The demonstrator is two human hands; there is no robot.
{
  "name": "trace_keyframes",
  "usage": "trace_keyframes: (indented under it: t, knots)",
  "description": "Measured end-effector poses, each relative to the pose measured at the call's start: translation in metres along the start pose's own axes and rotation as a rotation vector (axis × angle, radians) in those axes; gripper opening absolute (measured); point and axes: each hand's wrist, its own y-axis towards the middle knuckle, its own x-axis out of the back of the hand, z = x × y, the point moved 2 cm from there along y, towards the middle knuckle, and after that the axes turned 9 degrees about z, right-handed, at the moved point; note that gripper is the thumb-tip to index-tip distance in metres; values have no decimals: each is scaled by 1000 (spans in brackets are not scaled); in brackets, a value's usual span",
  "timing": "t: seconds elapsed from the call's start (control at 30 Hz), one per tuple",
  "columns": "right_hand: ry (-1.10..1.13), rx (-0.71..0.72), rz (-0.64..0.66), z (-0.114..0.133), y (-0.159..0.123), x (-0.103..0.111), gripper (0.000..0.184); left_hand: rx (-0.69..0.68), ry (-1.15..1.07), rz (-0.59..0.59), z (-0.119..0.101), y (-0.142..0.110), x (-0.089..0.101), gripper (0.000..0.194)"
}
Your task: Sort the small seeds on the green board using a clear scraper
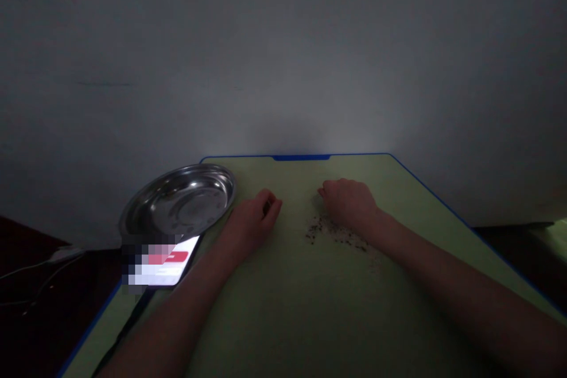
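Note:
My left hand [256, 220] rests low over the green table, to the right of a steel basin. Its fingers are curled toward the thumb, with a dark hollow between them; what they hold, if anything, cannot be made out. My right hand [349, 202] is closed, knuckles up, with its fingertips pointing left and mostly hidden. Just below it, small dark bits like seeds or grains [315, 230] lie scattered on the table, some of them close to the right wrist. A gap of bare tabletop separates the two hands.
The shiny steel basin [195, 204] stands at the left of the green table [283, 295], over part of a phone with a lit screen [170, 271]. Blue edging runs around the tabletop. A grey wall [283, 59] rises behind it. White cables [66, 254] lie at far left.

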Motion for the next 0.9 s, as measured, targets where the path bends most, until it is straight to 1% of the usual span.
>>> trace_keyframes:
  t: [0.13,0.27,0.4,0.53,0.73,0.83,0.9]
  knots:
    - [-49,21,-24,4,-6,-4,31,13,-58,-16,3,3,-1,17]
    - [-86,92,-52,10,-5,-6,31,15,-96,-49,8,6,-2,12]
    - [-118,224,-81,17,-1,-4,30,11,-106,-33,11,8,-2,14]
    - [-147,391,-111,23,-4,0,28,13,-127,-21,11,8,-3,13]
    - [-188,610,-135,28,-28,-1,33,13,-128,-22,16,11,-7,8]
    - [-191,677,-134,26,-44,-3,31,-12,-126,-22,16,12,-8,9]
    - [-178,684,-143,20,-52,-1,30,-19,-116,-21,16,11,-9,10]
